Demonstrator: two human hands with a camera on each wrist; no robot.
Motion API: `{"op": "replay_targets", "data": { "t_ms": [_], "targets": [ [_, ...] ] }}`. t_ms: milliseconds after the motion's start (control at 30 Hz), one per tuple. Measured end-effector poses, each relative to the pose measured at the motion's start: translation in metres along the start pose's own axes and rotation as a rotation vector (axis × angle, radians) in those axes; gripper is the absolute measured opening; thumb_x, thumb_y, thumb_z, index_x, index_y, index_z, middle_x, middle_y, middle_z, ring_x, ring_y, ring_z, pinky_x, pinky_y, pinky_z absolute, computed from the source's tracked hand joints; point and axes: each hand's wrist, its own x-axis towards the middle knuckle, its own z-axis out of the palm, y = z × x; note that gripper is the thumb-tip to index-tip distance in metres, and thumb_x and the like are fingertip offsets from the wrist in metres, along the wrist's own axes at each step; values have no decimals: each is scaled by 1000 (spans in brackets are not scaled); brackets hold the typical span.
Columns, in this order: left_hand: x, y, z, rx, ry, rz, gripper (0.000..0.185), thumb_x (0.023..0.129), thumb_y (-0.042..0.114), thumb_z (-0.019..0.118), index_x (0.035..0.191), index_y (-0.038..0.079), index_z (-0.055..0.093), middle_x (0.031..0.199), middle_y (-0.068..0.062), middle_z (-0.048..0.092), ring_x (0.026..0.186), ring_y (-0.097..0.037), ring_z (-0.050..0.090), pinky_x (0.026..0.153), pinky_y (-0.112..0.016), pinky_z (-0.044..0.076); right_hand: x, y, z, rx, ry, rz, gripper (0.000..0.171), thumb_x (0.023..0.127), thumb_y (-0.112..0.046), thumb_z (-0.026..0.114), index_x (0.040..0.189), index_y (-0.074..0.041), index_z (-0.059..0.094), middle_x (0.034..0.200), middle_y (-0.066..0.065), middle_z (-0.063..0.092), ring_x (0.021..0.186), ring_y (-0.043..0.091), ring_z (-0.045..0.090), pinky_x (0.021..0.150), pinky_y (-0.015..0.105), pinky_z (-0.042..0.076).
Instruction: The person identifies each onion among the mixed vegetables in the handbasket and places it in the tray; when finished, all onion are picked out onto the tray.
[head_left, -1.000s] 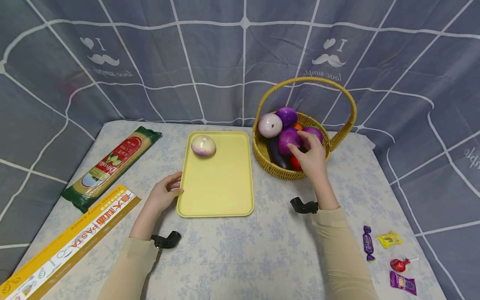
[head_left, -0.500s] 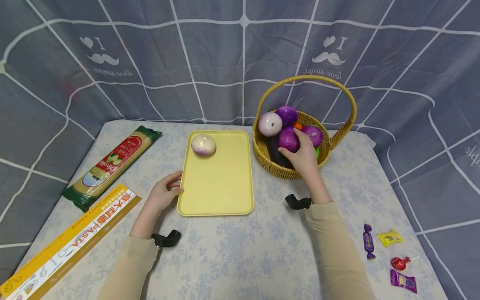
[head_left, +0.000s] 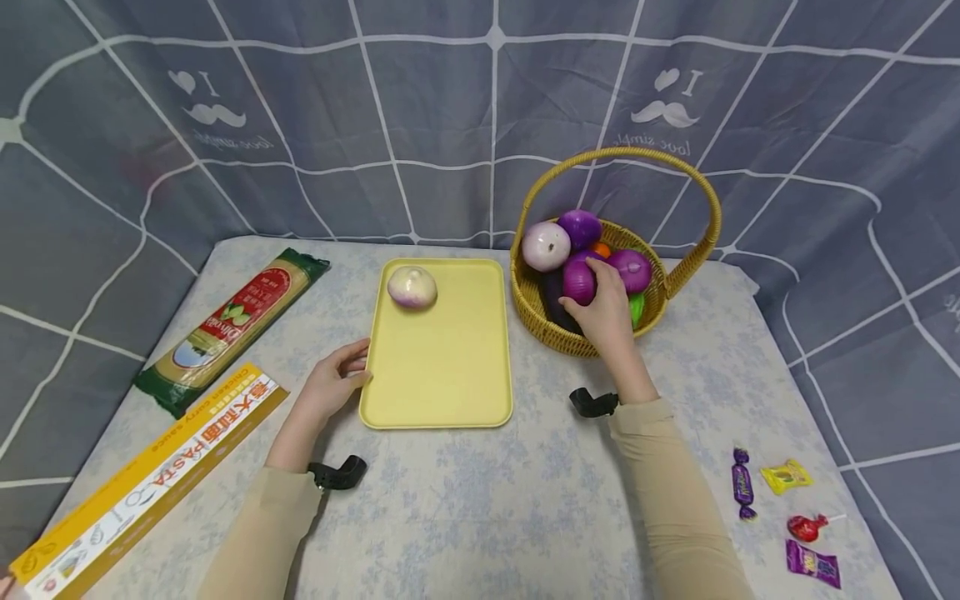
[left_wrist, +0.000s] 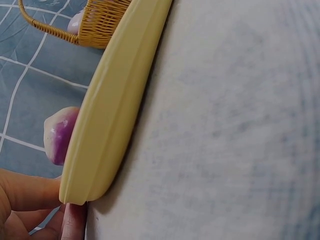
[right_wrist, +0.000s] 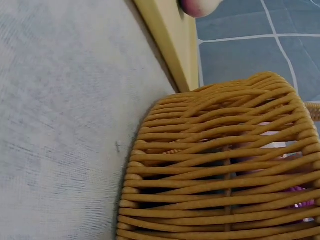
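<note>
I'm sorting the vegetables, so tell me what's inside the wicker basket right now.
The wicker basket holds a pale onion, purple onions, something orange, a dark eggplant and a green piece. The right hand grips one purple onion and hides whatever lies beneath.

Purple onion [head_left: 580,281] in wicker basket [head_left: 536,312] (amid other produce), gripped.

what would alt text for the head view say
A person's right hand grips a purple onion in a wicker basket of vegetables, while the left hand holds the edge of a yellow tray carrying one pale onion. Pasta packs lie left, sweets right.
</note>
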Motion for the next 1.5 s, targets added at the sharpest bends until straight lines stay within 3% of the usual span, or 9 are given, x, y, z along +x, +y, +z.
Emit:
{"op": "replay_targets", "data": {
  "t_ms": [200,500,700,900,1167,1500],
  "targets": [
    [-1,2,-1,-2,-5,9,59,98,5,56,153,10,36,146,-17,47,127,-32,49,86,-24,48,0,0,5,15,33,-22,71,81,-11,77,142,0,43,145,23,43,137,40,36,115,52,30],
    [-1,-1,-2,7,-4,10,59,98,7,56,153,11,37,146,-17,48,126,-31,49,86,-25,48,-9,-9,1,81,86,-24,71,81,-15,77,143,-3,45,145,19,45,135,36,42,113,53,35],
    [0,1,-2,8,-3,10,59,98,6,56,153,10,37,146,-17,48,126,-31,49,87,-26,47,-20,-22,-1,173,84,-36,71,81,-20,80,142,-8,48,144,16,47,130,33,47,110,53,40],
    [0,2,-1,-1,0,5,59,98,6,56,153,10,37,146,-17,48,125,-30,49,88,-25,47,-31,-46,3,349,43,-68,69,79,-18,81,140,-9,50,138,13,51,123,27,50,103,48,47],
    [0,3,-2,-14,4,-12,59,98,5,56,153,12,37,146,-16,48,126,-30,49,87,-23,47,-38,-75,44,504,-89,-131,68,77,-13,83,138,-9,53,134,11,53,114,25,54,93,46,51],
    [-1,3,-1,5,1,0,59,98,5,56,153,10,37,145,-17,49,125,-30,49,82,-18,46,-43,-106,106,526,-269,-114,67,76,-14,85,135,-6,54,134,12,54,114,25,56,89,34,55]
  ]
}}
